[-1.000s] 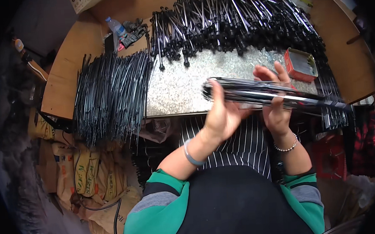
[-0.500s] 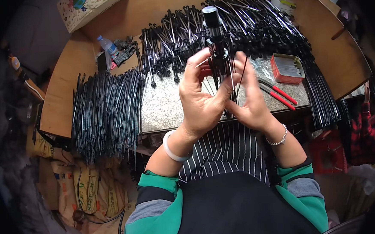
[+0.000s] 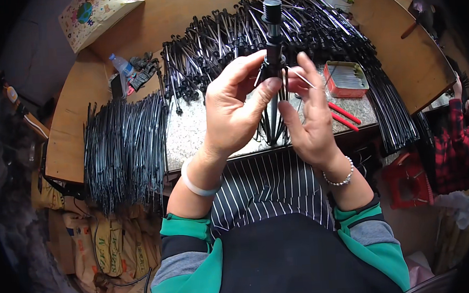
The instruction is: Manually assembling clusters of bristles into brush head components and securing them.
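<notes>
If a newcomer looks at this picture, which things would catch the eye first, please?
Probably the black ribbed frame, held up in the left grip near the centre. Behind it, a dense heap of dark, shiny rods spreads across the back of the table. To the right, two red handles stand out on the near side of an open red box.
</notes>
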`<state>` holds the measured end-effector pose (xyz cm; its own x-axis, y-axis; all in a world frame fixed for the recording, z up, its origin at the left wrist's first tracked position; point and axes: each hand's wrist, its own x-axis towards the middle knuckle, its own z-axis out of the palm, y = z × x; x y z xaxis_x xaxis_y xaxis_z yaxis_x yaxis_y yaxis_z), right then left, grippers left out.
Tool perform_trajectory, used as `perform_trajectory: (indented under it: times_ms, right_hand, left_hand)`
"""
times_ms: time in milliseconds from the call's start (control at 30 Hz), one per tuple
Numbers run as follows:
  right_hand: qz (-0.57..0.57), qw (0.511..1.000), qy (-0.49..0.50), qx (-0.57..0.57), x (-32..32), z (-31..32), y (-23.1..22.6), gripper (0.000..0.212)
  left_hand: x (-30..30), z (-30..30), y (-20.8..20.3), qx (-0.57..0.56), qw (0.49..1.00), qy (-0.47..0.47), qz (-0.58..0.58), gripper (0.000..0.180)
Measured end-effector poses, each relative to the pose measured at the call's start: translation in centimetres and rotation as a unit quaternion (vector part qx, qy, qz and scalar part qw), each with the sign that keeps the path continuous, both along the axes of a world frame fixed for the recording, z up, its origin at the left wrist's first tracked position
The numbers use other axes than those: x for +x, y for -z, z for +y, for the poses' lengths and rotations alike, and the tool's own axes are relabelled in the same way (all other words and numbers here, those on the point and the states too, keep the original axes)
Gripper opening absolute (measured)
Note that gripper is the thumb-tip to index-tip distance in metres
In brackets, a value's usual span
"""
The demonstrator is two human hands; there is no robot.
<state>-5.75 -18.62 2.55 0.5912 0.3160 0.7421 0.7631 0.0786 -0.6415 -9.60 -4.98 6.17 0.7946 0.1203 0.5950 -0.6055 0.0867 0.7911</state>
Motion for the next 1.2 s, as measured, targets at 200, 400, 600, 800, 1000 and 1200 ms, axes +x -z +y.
perform_trajectory:
  times_ms: [200, 400, 600, 800, 1000, 1200]
  right_hand:
    - [0.200, 0.957, -0.158, 0.140, 0.5, 1.2, 1.8, 0.025]
    - [0.189, 0.960, -0.154, 0.141, 0.2, 2.4, 2.1, 0.023]
    - [0.217, 0.935, -0.206, 0.188, -0.3, 2.8, 2.6, 0.026]
    - [0.181, 0.935, -0.196, 0.235, 0.1, 3.1, 2.7, 0.023]
    - [0.240, 0.892, -0.305, 0.233, 0.9, 1.7, 2.1, 0.017]
    - [0.221, 0.892, -0.332, 0.213, 1.8, 1.4, 2.8, 0.018]
  left_hand:
    - [0.4, 0.6, -0.3, -0.022, 0.999, -0.007, -0.029, 0.050]
    - [0.8, 1.0, -1.2, 0.011, 1.000, -0.003, -0.006, 0.039]
    - [1.0, 1.2, -1.1, 0.035, 0.999, -0.006, -0.010, 0.043]
    - [1.2, 1.6, -0.6, -0.030, 0.999, 0.025, -0.028, 0.035]
    - [1.0, 2.5, -0.7, 0.000, 0.995, 0.080, -0.056, 0.030]
    - [1.0, 2.4, -0.8, -0.006, 0.995, 0.089, -0.050, 0.029]
